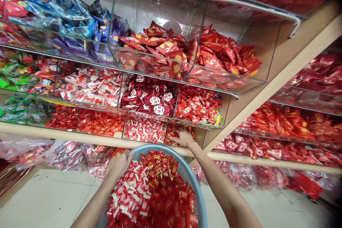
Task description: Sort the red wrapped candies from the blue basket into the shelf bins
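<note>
A blue plastic basin (201, 193) stands low in front of me, filled with wrapped candies. My left hand (117, 166) grips its rim at the upper left, thumb over the edge. White-and-red wrapped candies (130, 188) fill its left side, red-and-gold ones (160, 164) the far side, and plain red ones (171, 203) the near right. Beyond the rim, my right hand (184, 137) reaches into the lowest-row bin of small red-and-gold candies (172, 131). Its fingers are apart and touch the candies; some fingertips are partly hidden among them.
Clear-walled bins rise in tiers, holding dark red packets (149, 96), orange-printed red packets (160, 44) and blue packets (64, 10). A slanting wooden divider (267, 89) separates another candy shelf at right. Bagged candies (66, 155) lie under the wooden ledge (98, 138), above the tiled floor (53, 192).
</note>
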Available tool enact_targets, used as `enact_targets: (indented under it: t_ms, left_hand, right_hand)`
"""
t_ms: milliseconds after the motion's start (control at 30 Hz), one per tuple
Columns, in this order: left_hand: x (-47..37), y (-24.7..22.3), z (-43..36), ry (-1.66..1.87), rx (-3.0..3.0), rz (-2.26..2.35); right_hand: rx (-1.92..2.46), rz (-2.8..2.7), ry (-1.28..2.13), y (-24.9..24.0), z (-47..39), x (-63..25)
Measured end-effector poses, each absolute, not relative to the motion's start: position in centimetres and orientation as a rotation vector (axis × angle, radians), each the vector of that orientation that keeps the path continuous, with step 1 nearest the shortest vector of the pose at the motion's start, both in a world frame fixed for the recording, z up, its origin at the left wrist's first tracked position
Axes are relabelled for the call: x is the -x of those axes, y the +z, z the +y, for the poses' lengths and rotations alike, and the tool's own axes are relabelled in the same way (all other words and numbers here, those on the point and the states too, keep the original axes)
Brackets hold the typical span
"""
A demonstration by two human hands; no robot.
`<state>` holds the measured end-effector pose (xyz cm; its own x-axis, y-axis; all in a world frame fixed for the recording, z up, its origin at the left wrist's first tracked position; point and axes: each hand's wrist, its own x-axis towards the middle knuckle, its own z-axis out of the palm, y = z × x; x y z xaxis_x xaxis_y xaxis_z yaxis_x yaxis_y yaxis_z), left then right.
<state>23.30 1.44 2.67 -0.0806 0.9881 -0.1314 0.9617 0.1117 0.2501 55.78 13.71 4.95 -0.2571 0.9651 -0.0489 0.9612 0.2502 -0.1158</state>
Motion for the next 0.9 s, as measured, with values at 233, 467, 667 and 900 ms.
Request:
enact_targets:
  t_ms: [233, 467, 667, 900]
  left_hand:
    - [-23.3, 2.9, 1.4, 0.125, -1.911, 2.139]
    - [-23.4, 2.8, 1.4, 0.127, -1.929, 2.141]
    - [-23.4, 2.9, 1.4, 0.113, -1.911, 2.144]
    - [-23.4, 2.9, 1.4, 0.111, -1.908, 2.139]
  right_hand:
    - [1.700, -2.593, 0.325, 5.3, 14.8, -52.9]
    - [1.735, -2.571, 0.463, 5.0, 14.0, -52.2]
    - [1.654, -2.467, 0.587, 4.3, 14.5, -52.6]
    - [1.552, -2.031, 0.719, 3.6, 15.3, -54.2]
